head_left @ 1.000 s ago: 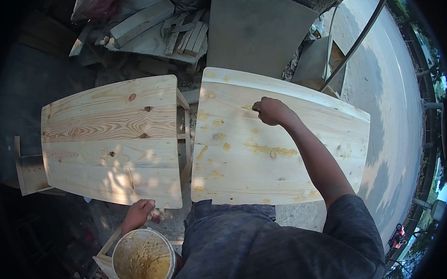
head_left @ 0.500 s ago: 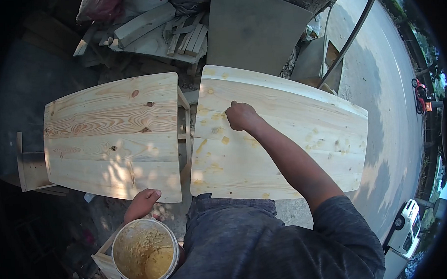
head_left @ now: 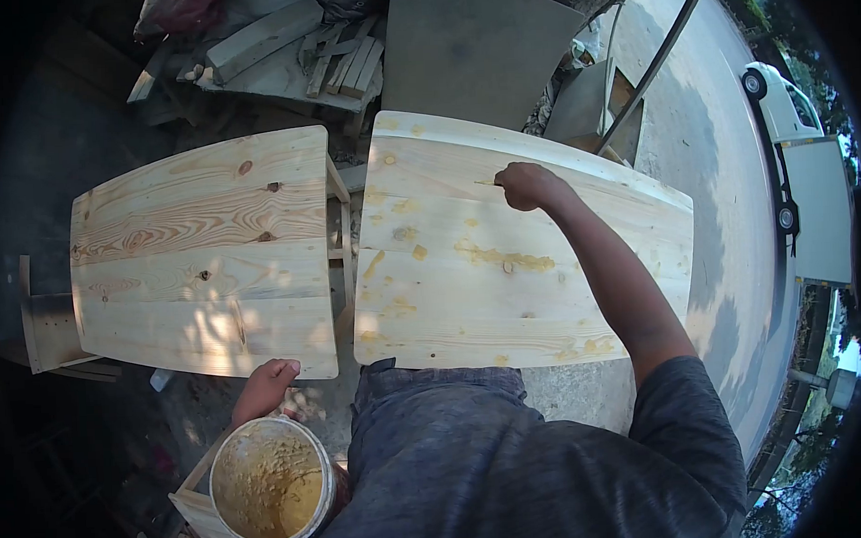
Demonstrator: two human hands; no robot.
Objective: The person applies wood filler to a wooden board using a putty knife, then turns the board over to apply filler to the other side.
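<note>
My right hand [head_left: 534, 186] is closed over the right wooden panel [head_left: 545, 293], gripping a thin scraper [head_left: 487, 183] that shows only as a narrow sliver at the fingertips. Yellowish filler smears [head_left: 506, 258] mark this pale panel, mostly along its left side and across the middle. At lower left, a bucket [head_left: 323, 500] holds yellow paste [head_left: 292, 506], with more paste stuck to its inner wall. Closed beside the rim, my left hand [head_left: 264, 389] holds the bucket; its exact grip is partly hidden. That hand is near the front edge of the left wooden panel [head_left: 165, 269].
Scrap wood [head_left: 348, 65] and bags lie on a cluttered bench behind. A large grey board [head_left: 475, 54] leans beyond the right panel. A slanting pole [head_left: 656, 67] stands at right, with a road [head_left: 720, 154] and a white truck [head_left: 815, 203] past it.
My right hand has moved right and slightly away from me across the panel, uncovering a filler smear. My left hand still holds the bucket. A white truck now shows farther along the road.
</note>
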